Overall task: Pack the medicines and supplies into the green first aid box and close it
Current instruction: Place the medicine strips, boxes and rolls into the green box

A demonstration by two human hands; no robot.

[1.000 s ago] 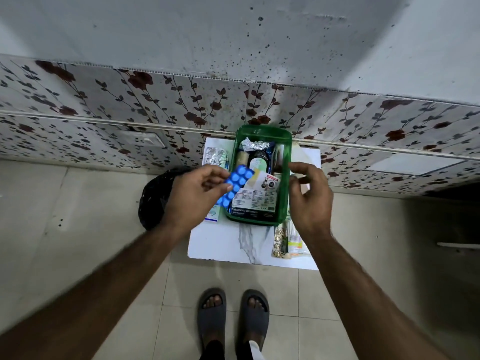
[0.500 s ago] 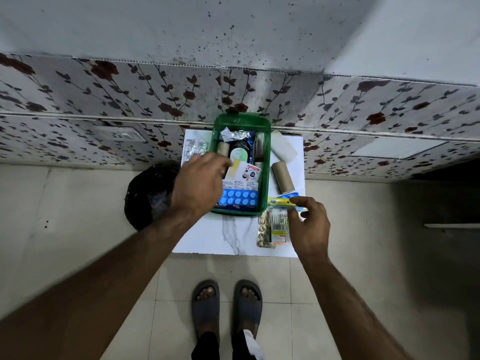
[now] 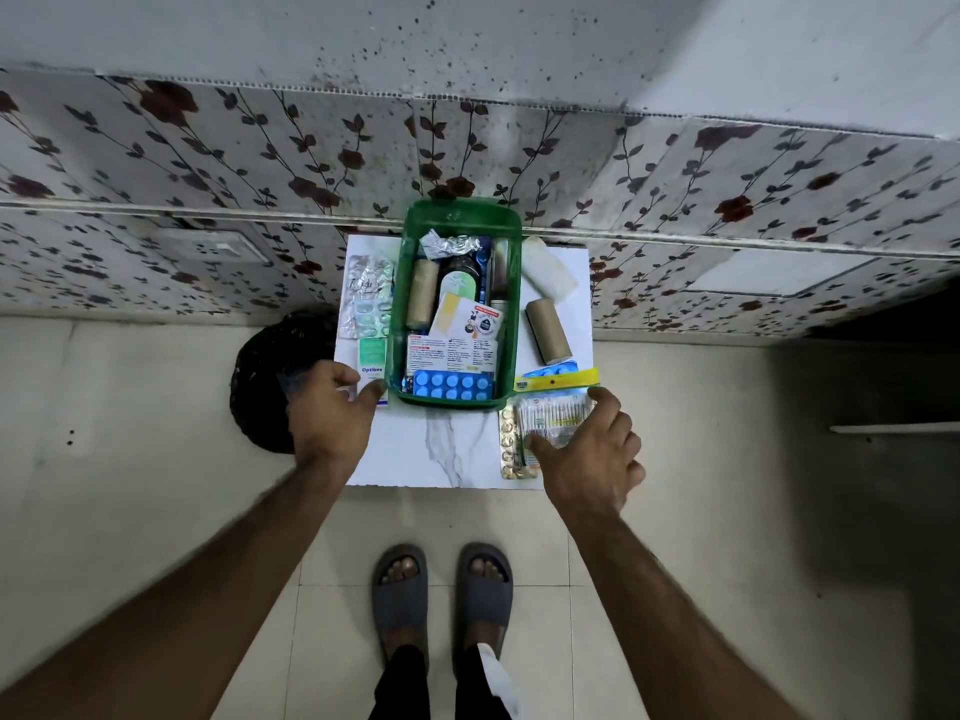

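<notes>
**Box open, both hands at its near corners**

Box of green plastic sits open at 12 o'clock on the small white marble-look table, its far end against the floral wall. I see it already crowded: a blue tablet blister lies flat at the near end, a printed leaflet pack behind it, a tan bandage roll along the left wall, a crumpled foil strip at the far end.

My left hand rests at 10 o'clock of the near edge, fingers loosely spread and holding nothing, thumb tip just beside the box corner and over a white Optibes carton. 2 more blister strips lie beyond it.

My right hand is at 2 o'clock, fingers spread wide over a cotton bud packet with a yellow header; I cannot tell whether it grips the packet. A gold tablet strip lies just beside it. 1 tan roll and 1 white roll lie right of the box.
</notes>
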